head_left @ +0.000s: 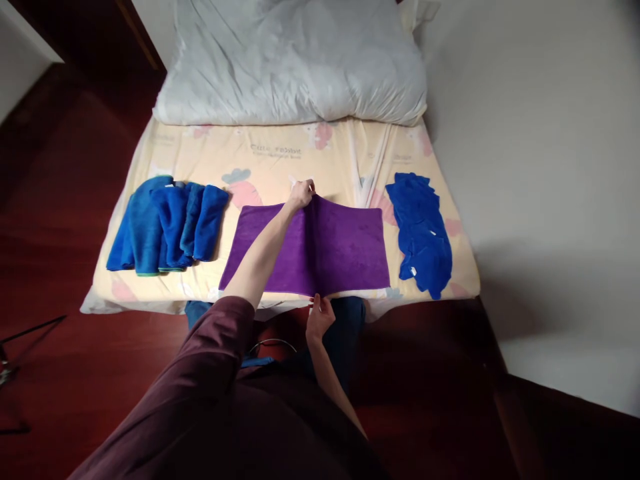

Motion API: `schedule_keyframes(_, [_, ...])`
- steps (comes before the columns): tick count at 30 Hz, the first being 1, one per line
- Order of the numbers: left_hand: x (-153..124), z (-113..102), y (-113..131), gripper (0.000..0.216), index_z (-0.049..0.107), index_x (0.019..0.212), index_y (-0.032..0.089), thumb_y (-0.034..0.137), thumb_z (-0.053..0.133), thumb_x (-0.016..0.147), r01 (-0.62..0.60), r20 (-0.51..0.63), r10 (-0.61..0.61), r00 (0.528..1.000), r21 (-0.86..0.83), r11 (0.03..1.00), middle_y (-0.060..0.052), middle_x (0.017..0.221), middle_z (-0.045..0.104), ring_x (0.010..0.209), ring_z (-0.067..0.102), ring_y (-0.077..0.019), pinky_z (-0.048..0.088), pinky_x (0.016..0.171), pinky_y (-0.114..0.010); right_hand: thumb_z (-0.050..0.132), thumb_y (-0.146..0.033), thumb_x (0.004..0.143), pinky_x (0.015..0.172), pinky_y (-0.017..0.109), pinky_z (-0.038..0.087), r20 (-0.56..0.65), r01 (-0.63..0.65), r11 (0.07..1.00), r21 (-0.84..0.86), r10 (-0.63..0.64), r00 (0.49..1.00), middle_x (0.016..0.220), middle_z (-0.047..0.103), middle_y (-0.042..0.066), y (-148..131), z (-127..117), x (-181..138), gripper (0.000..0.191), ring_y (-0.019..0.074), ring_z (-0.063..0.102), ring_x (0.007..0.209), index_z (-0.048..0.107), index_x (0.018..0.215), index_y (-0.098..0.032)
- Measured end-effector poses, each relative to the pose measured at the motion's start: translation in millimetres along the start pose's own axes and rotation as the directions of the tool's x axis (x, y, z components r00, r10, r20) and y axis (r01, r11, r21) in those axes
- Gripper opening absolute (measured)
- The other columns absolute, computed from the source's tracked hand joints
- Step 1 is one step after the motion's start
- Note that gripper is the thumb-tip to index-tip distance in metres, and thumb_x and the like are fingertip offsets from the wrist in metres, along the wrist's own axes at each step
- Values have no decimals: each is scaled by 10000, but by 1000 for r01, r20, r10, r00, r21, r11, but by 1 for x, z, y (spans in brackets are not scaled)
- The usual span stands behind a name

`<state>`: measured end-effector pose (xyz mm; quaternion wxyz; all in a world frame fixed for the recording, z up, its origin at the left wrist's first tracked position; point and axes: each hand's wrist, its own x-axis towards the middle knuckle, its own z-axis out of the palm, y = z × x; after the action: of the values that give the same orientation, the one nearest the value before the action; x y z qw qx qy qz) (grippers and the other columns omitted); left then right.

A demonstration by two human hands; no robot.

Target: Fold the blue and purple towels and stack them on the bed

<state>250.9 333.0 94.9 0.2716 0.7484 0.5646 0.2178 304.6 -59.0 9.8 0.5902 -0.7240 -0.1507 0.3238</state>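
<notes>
A purple towel [350, 247] lies spread on the bed, with a raised ridge running down its middle. At the far edge of that ridge, my left hand [302, 193] pinches the cloth. My right hand [320, 317] is closed on the near edge, just off the bed's front side. Left of the towel sits a group of overlapping folded blue towels [167, 227], some with green trim. To the right is a crumpled pile of blue cloths [423, 233] with small white tags.
A yellow patterned sheet [200, 150] under clear plastic covers the bed. A large pale bundle of bedding [295, 63] rests across the back. A wall [550, 167] borders the right side, and dark red floor [65, 233] lies to the left.
</notes>
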Motion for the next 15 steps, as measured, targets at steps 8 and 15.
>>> schedule_keyframes(8, [-23, -68, 17, 108, 707, 927, 134, 154, 636, 848, -53, -128, 29, 991, -192, 980, -100, 946, 742, 896, 676, -207, 528, 894, -325, 664, -685, 833, 747, 360, 588, -117, 364, 914, -178, -387, 915, 804, 760, 122, -52, -37, 30, 579, 236, 698, 728, 777, 913, -122])
schedule_keyframes(15, [-64, -151, 21, 68, 649, 870, 129, 192, 668, 855, -184, -275, 46, 960, -501, 846, -38, 716, 664, 664, 640, -148, 570, 710, -294, 702, -689, 814, 784, 394, 611, -109, 572, 816, -87, -578, 808, 792, 759, 130, -136, -57, 100, 606, 242, 714, 741, 775, 850, -89])
